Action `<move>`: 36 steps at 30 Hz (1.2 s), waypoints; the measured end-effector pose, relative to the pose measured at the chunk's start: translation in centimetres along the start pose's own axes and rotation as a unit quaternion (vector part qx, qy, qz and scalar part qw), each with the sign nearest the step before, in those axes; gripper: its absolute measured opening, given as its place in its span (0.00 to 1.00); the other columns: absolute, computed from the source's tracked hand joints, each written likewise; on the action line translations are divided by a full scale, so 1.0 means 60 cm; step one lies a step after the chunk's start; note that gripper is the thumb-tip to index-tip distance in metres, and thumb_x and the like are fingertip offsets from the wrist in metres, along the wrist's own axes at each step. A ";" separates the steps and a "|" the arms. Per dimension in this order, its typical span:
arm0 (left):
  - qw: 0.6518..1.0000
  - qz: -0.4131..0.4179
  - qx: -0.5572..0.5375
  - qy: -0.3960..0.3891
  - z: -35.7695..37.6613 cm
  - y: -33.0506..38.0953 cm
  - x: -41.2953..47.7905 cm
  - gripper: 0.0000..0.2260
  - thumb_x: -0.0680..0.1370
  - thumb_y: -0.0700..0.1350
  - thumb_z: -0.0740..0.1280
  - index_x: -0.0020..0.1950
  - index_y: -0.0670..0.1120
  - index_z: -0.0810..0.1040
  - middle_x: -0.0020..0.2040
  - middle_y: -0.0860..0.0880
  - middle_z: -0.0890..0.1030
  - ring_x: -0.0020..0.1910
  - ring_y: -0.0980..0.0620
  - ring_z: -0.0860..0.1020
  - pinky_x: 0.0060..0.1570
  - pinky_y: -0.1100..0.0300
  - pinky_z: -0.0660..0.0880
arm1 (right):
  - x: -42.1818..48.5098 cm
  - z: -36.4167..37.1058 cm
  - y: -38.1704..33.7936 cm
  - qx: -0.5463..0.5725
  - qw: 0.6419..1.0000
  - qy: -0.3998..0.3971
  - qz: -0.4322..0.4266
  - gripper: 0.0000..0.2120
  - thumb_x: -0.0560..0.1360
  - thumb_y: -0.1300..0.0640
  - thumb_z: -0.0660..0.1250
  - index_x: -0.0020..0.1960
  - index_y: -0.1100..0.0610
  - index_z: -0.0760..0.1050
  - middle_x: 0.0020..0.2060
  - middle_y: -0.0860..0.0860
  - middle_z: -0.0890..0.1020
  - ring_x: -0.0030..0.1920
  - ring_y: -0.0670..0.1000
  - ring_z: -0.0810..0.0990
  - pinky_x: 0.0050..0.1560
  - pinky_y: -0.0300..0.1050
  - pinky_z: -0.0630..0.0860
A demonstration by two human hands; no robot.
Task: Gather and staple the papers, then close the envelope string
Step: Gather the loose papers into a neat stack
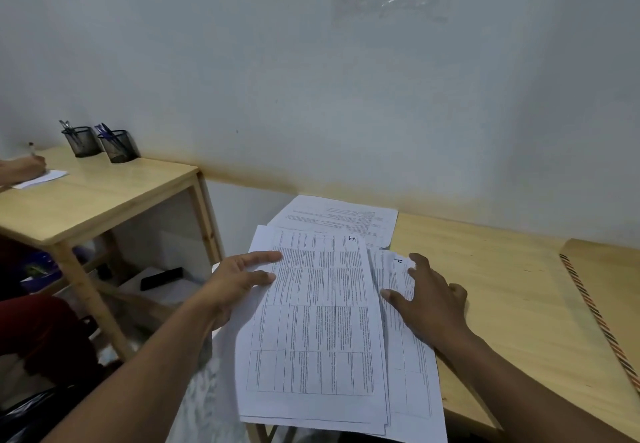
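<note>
Fingers (265,258) of the left hand (235,286) lie straight and slightly apart on the left margin of the loose white printed paper sheets (318,321). The thumb is hidden, so whether it pinches from beneath cannot be told. The sheets form a fanned, misaligned stack at the left end of the pale wooden table (502,286), with the left and near edges overhanging it and one rearmost sheet (339,217) skewed toward the wall. Such paper is judged light, thin and limp: it should slide readily sheet over sheet, sag where unsupported, and crease if seized by a corner. The surer hold is along both long edges, squaring the stack between the palms before lifting. To the right, the right hand (429,300) rests palm down with fingers spread wide on an offset lower sheet (405,356), pinning it flat. Farther right, well apart from the stack, lies the brown paper envelope with a striped border (616,269); its string is not visible, nor is any stapler.
</note>
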State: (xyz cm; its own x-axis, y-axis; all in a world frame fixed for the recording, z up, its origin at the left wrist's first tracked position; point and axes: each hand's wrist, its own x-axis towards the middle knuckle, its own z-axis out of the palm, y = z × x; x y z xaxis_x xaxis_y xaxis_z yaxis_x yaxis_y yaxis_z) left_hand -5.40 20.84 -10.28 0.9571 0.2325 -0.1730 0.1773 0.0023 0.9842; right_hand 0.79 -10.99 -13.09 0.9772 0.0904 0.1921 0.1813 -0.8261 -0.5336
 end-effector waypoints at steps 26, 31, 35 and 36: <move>0.995 -0.004 -0.102 -0.021 0.053 0.032 0.009 0.14 0.77 0.30 0.68 0.55 0.45 0.87 0.58 0.42 0.86 0.55 0.38 0.84 0.67 0.43 0.74 | 0.012 -0.095 -0.024 0.368 0.925 0.072 -0.056 0.39 0.72 0.63 0.75 0.71 0.37 0.59 0.66 0.47 0.73 0.65 0.44 0.73 0.52 0.41 0.74; 0.994 -0.008 -0.109 -0.030 0.063 0.035 0.007 0.14 0.77 0.30 0.68 0.56 0.44 0.86 0.59 0.40 0.85 0.52 0.39 0.84 0.65 0.43 0.75 | 0.009 -0.094 -0.023 0.369 0.926 0.061 -0.050 0.38 0.72 0.62 0.75 0.65 0.29 0.60 0.63 0.50 0.77 0.64 0.53 0.77 0.54 0.49 0.79; 0.993 -0.004 -0.112 -0.039 0.074 0.034 0.008 0.14 0.77 0.30 0.68 0.57 0.44 0.85 0.57 0.39 0.86 0.48 0.41 0.85 0.60 0.47 0.78 | 0.009 -0.092 -0.026 0.379 0.923 0.051 -0.047 0.35 0.74 0.63 0.73 0.68 0.35 0.60 0.59 0.50 0.80 0.55 0.47 0.83 0.43 0.38 0.79; 0.993 -0.003 -0.114 -0.043 0.077 0.034 0.008 0.14 0.77 0.30 0.68 0.58 0.43 0.85 0.57 0.39 0.86 0.48 0.41 0.85 0.57 0.48 0.80 | 0.008 -0.091 -0.027 0.385 0.921 0.049 -0.045 0.35 0.75 0.64 0.72 0.69 0.35 0.60 0.58 0.50 0.81 0.55 0.48 0.83 0.44 0.41 0.81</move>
State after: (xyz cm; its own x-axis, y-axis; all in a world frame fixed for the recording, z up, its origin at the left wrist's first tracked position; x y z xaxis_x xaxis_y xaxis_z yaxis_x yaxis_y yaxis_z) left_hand -3.50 16.48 -8.54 0.9738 0.1489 -0.1718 0.1358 0.2249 0.9649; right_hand 0.39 -12.63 -7.63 0.9466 0.0577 0.3172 0.3224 -0.1759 -0.9301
